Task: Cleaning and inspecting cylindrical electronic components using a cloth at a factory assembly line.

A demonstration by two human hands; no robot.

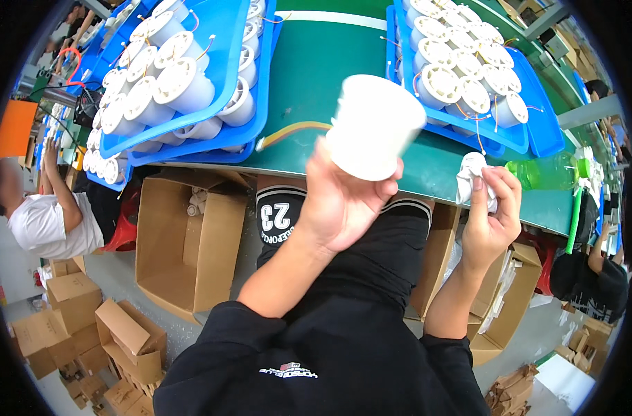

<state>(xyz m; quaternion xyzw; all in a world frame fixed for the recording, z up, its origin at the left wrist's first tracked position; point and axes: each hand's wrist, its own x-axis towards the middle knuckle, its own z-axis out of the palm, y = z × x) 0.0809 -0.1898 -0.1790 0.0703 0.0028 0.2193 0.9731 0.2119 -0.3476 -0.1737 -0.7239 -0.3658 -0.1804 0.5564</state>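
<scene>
- Black sleeves (316, 360) fill the near edge, both forearms rising out of them toward the green worktop (309, 62).
- Far left, another person in a white shirt (42, 225) sits beside stacked cardboard boxes (73, 326) on the floor.
- Left blue tray (219, 69) on the worktop carries a heap of white cylindrical housings (170, 83) with thin coloured wires trailing from them; these look untouched so far, though I cannot tell for sure.
- Open carton (191, 243) stands on the floor under the near edge of the worktop, a couple of small white parts lying inside it.
- Left hand (340, 208) holds the white housing (375, 125) up above the worktop, between the two trays; its grip is closed around the lower rim, thumb on the left side and fingers on the right.
- Yellow-and-orange wire (291, 132) lies on the worktop just left of that housing.
- Right hand (492, 222) has its grip pinched on a crumpled white cloth (472, 177) at the worktop's near edge, beside the raised housing but apart from it.
- Right blue tray (531, 135) holds more white housings (461, 62), end-up in rows.
- Green plastic bottle (548, 172) lies on its side just right of the cloth.
- Judging by this, the work is mid-cycle: one housing in hand with cloth ready, many others waiting in the trays.
</scene>
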